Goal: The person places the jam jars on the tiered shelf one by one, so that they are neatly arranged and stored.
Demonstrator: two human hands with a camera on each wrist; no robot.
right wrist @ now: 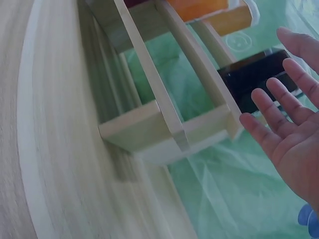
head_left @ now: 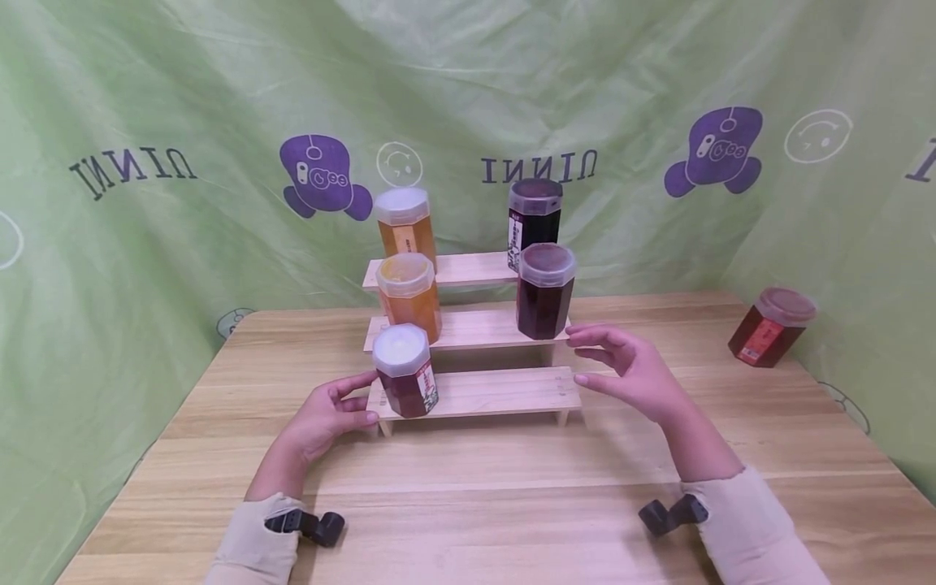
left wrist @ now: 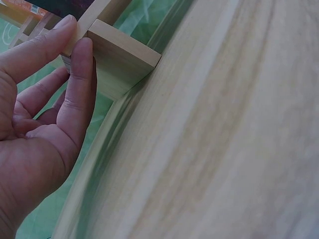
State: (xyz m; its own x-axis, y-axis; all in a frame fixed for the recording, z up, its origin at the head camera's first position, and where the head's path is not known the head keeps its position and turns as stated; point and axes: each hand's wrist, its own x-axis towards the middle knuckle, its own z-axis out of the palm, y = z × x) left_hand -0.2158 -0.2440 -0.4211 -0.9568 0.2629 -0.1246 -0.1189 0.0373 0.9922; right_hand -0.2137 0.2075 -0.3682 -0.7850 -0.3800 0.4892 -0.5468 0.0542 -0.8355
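My left hand (head_left: pixel 322 418) holds the left end of the bottom tier of a three-tier wooden shelf (head_left: pixel 504 390), thumb and fingers at its corner. My right hand (head_left: pixel 632 366) is by the shelf's right end with fingers spread, holding nothing. A dark red jar (head_left: pixel 405 386) with a whitish lid stands on the bottom tier near my left hand. Two amber jars, the middle one (head_left: pixel 411 309) and the top one (head_left: pixel 405 223), stand at the left of their tiers. At the right are a dark red jar (head_left: pixel 543 305) on the middle tier and a nearly black jar (head_left: pixel 536 215) above.
A red jar (head_left: pixel 768 337) with a reddish lid and red label is on the wooden table (head_left: pixel 468 512) at the far right, near its edge. A green printed curtain (head_left: pixel 468 73) surrounds the table behind and at both sides.
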